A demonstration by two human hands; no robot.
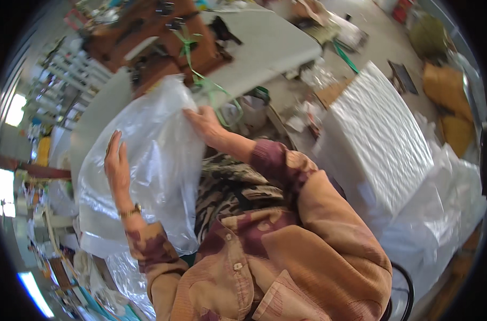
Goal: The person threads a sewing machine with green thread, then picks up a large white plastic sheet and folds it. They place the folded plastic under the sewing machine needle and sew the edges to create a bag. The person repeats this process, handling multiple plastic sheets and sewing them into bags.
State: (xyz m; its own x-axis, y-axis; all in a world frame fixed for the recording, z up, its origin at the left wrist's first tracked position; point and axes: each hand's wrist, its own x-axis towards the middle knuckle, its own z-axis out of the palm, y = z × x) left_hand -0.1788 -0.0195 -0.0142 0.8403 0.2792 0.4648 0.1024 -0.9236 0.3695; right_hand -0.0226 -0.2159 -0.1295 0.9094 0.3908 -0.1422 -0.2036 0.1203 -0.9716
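A large translucent plastic bag [157,160] lies over my lap and the near edge of the table, its film creased and shiny. My left hand [118,166] rests flat along the bag's left part, fingers stretched out. At the bag's far right edge, my right hand [205,124] pinches the film between thumb and fingers. Just beyond it, a light green cord [200,80] hangs in loops from a reddish-brown machine-like piece [163,40] on the table. What lies under the bag is mostly hidden.
The pale tabletop [270,48] reaches away to the right. To my right stands a tall stack of white, wrinkled plastic sheets [380,139], with loose clear film [441,187] beside it. Scraps and a green strip [346,56] lie on the floor.
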